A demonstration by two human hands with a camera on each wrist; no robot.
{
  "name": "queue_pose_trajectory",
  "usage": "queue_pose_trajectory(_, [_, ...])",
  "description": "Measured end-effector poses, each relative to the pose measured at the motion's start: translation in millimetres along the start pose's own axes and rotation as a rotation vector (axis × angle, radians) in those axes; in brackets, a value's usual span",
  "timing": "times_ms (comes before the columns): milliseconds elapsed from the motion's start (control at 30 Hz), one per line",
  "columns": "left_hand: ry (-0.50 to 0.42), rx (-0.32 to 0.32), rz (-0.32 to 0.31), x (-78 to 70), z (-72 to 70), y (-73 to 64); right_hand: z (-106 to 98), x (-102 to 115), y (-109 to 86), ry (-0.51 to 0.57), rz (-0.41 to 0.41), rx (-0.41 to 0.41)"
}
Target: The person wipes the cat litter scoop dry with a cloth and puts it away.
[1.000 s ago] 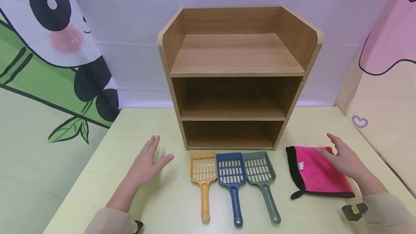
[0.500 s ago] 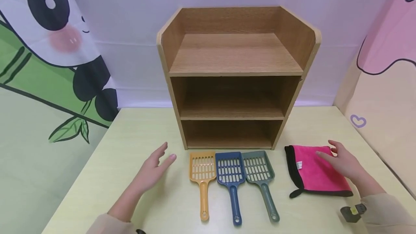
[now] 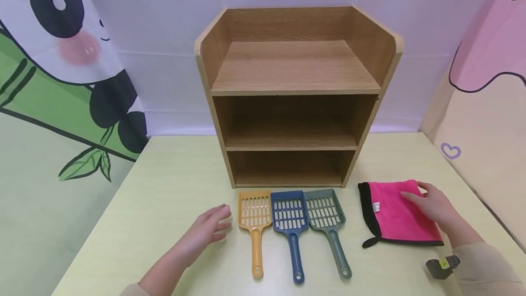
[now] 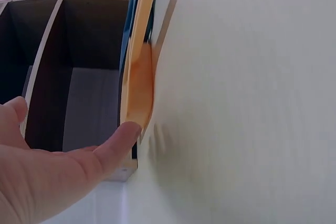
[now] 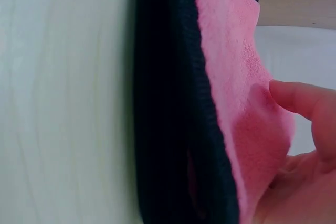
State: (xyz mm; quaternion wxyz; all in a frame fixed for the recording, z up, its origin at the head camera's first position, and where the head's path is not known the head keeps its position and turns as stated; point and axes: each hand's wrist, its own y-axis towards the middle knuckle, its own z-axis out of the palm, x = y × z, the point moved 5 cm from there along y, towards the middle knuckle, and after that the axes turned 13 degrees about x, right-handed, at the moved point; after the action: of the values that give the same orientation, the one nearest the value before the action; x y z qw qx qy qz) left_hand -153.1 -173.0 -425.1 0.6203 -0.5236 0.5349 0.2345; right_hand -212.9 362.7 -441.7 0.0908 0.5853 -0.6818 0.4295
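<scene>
Right grip point(image 3: 434, 203) pinches pink cloth point(image 3: 400, 220); scoops point(image 3: 291, 231) lie before three-tier shelf point(image 3: 296, 65)

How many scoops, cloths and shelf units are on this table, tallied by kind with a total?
Scoops: 3 (yellow-orange scoop, blue scoop, grey-green scoop)
Cloths: 1 (pink cloth)
Shelf units: 1 (wooden shelf unit)
Total: 5

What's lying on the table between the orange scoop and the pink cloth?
The head view shows, after the orange scoop, the blue scoop, then the grey-green scoop, then bare table up to the pink cloth.
</scene>
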Motion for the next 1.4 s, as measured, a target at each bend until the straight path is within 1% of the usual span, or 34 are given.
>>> queue_pose_trajectory(133, [-0.113,0.071,-0.029,7.0,10.2,-5.0,1,1,-0.7,0.045,0.026,0.011])
queue_pose_trajectory(233, [-0.184,0.142,-0.038,12.8,17.1,-6.9,2,2,-2.4,0.063,0.023,0.008])
queue_pose_trajectory(333, [-0.255,0.220,-0.049,18.8,25.1,-6.8,2,4,-3.9,0.054,0.012,0.001])
queue_pose_trajectory(467, [-0.350,0.284,-0.076,26.1,36.1,-3.3,1,6,-4.7,0.048,0.003,-0.005])
queue_pose_trajectory(567, [-0.417,0.301,-0.087,30.4,44.3,1.3,1,6,-5.0,0.053,-0.001,-0.004])
queue_pose_trajectory(700, [-0.494,0.304,-0.081,33.1,54.7,6.8,2,5,-5.3,0.070,-0.001,0.001])
queue_pose_trajectory(800, [-0.509,0.299,-0.060,32.0,59.6,8.8,3,5,-5.6,0.078,-0.001,0.002])
queue_pose_trajectory(867, [-0.509,0.282,-0.045,30.2,60.3,9.2,3,5,-6.7,0.080,0.001,0.002])
queue_pose_trajectory(933, [-0.488,0.249,-0.036,28.7,58.5,9.4,3,5,-7.9,0.079,0.003,0.002])
queue_pose_trajectory(1000, [-0.436,0.207,-0.032,27.4,54.6,9.0,2,5,-9.3,0.077,0.006,0.001])
queue_pose_trajectory(1067, [-0.356,0.164,-0.033,26.2,49.0,8.1,1,6,-10.8,0.081,0.006,-0.003])
queue_pose_trajectory(1233, [-0.143,0.097,-0.012,19.7,34.6,3.3,-2,9,-15.9,0.078,-0.019,-0.023])
queue_pose_trajectory(1333, [-0.037,0.050,0.002,15.0,25.8,-1.8,-5,13,-20.2,0.066,-0.049,-0.046])
queue_pose_trajectory(1400, [0.034,0.006,0.005,11.8,20.4,-5.3,-7,16,-23.1,0.059,-0.069,-0.065])
